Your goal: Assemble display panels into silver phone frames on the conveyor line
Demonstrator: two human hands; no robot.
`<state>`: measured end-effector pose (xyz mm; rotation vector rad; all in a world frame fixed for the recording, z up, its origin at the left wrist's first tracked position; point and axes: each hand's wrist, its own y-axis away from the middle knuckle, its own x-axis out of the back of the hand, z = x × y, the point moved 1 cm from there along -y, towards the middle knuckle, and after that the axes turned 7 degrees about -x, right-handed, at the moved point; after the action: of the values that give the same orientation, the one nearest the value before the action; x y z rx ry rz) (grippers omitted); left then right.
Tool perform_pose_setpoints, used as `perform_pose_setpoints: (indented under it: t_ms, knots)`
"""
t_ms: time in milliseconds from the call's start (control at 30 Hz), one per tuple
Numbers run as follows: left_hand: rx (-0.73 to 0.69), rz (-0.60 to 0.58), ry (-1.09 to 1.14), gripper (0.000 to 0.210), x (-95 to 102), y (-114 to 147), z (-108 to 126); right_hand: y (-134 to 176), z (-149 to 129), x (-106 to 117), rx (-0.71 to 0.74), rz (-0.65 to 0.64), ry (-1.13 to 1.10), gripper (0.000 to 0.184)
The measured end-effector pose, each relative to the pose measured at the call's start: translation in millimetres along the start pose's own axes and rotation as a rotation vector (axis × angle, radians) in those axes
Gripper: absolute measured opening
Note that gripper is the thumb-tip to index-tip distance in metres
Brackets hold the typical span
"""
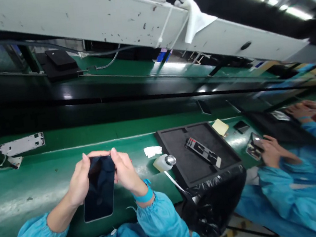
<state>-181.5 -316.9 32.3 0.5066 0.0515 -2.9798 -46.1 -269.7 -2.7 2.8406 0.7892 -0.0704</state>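
Both hands are up on the smartphone (100,188), held above the green workbench (39,188). The left hand (79,181) clasps its upper left edge, the right hand (126,173) pinches the upper right corner. Its long axis runs from the grip down toward the person's body. The black foam tray (177,158) sits just right of the phone.
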Motion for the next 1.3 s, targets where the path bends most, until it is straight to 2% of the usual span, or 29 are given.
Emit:
perform_pose_setpoints:
  t_ms: [133, 300, 400, 500, 567, 667, 700, 800, 900, 1000, 1167, 1300]
  knots:
    - [-0.076, 0.005, -0.116, 0.055, -6.2, 18.7, 4.0, 20.2, -8.3, 3.4, -0.052, -0.017, -0.049, 0.081]
    - [-0.215, -0.001, -0.271, 0.049, -10.8, 34.8, 4.9, 44.6, -23.6, 3.6, 0.016, -0.024, 0.005, 0.074]
    - [-0.287, 0.014, -0.383, 0.049, -12.5, 30.8, 0.3, 38.9, -31.2, 1.0, 0.063, 0.008, 0.011, 0.072]
    - [-0.325, 0.030, -0.473, 0.049, -10.5, 21.1, -4.3, 25.2, -31.8, -0.1, 0.125, 0.119, 0.004, 0.074]
    - [-0.312, -0.008, -0.427, 0.054, -8.0, 16.8, -5.3, 17.6, -28.3, 2.7, 0.099, 0.074, 0.009, 0.077]
    - [-0.262, -0.124, -0.258, 0.064, -6.6, 16.2, -3.1, 13.4, -21.9, 11.2, -0.021, -0.127, 0.047, 0.082]
    - [-0.244, -0.125, -0.234, 0.063, -6.9, 16.4, -1.4, 14.2, -20.4, 14.0, -0.045, -0.153, 0.059, 0.083]
    - [-0.207, 0.062, -0.212, 0.048, -8.0, 13.5, 7.5, 24.2, -16.9, 17.0, 0.039, -0.111, 0.105, 0.079]
    - [-0.136, 0.219, 0.027, 0.045, -7.8, 4.3, 20.3, 42.3, -7.2, 11.2, 0.140, -0.188, 0.210, 0.071]
    - [-0.133, 0.256, 0.203, 0.046, -7.9, -5.3, 31.3, 55.1, 7.7, 8.6, 0.067, -0.289, 0.250, 0.073]
    - [-0.217, 0.282, 0.256, 0.055, -16.7, -11.6, 34.0, 50.1, 19.5, 17.1, -0.011, -0.334, 0.203, 0.083]
    - [-0.211, 0.304, 0.267, 0.052, -23.7, -12.4, 33.9, 42.6, 21.8, 16.2, -0.034, -0.273, 0.110, 0.081]
